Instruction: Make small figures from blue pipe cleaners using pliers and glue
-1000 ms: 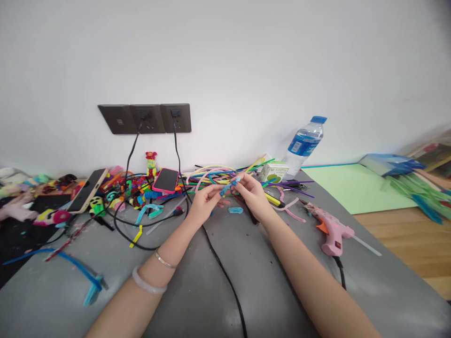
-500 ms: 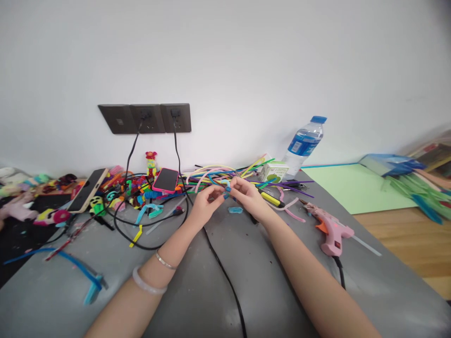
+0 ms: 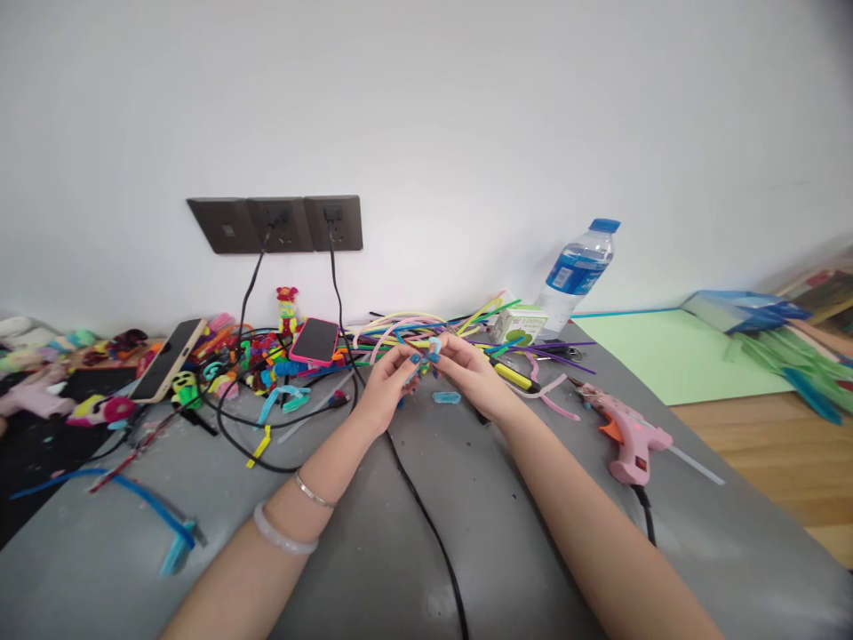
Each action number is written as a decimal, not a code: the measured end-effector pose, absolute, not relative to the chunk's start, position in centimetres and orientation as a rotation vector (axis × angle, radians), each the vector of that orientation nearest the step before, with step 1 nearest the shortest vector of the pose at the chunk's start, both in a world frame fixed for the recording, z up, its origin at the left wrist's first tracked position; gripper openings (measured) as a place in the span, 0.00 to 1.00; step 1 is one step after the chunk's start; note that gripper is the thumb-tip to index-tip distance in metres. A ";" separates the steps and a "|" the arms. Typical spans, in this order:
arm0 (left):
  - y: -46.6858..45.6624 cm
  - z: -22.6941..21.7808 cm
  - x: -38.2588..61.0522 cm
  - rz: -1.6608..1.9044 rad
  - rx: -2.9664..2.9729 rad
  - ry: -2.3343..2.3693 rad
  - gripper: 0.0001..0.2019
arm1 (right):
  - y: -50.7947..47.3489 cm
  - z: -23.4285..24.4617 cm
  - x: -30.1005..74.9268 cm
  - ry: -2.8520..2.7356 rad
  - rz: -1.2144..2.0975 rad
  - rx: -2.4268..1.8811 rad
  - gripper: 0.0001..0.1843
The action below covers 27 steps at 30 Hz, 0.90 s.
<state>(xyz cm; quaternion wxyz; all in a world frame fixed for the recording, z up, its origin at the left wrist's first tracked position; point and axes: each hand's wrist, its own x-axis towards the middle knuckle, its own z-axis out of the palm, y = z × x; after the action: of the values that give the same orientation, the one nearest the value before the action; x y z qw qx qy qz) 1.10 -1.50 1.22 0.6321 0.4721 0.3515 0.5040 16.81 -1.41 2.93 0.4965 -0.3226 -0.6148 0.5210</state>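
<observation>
A piece (image 3: 435,344) is held between the left hand (image 3: 385,388) and the right hand (image 3: 474,378), over the table (image 3: 373,551). Behind them, pipe cleaners (image 3: 414,324) are strewn; leftward, a phone (image 3: 315,341) is laid; rightward, a box (image 3: 515,322) is set beside a bottle (image 3: 577,273), and farther right, a glue gun (image 3: 633,440) is laid

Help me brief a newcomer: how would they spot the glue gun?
On the grey table, find the right hand, then look right toward the table's edge. The pink glue gun lies there; its orange trigger sets it apart from the thin pink strip nearby.
</observation>
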 end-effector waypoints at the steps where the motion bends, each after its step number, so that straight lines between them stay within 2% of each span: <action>1: -1.5 1.3 1.0 1.143 1.074 0.803 0.17 | -1.4 2.9 16.8 -1.486 1.258 -0.782 0.17; 16: -1.2 0.9 1.0 1.126 1.172 0.827 0.17 | -1.5 3.3 17.1 -1.431 1.223 -0.801 0.14; 27: -0.8 0.5 0.6 1.189 1.463 0.907 0.08 | -1.6 3.1 17.0 -1.389 1.316 -0.730 0.14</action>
<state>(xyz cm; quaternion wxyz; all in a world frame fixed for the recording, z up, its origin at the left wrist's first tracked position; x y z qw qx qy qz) 0.61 -0.78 0.55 0.5008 0.6053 0.3754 0.4919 16.95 -1.62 3.12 0.5199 -0.3047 -0.5792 0.5490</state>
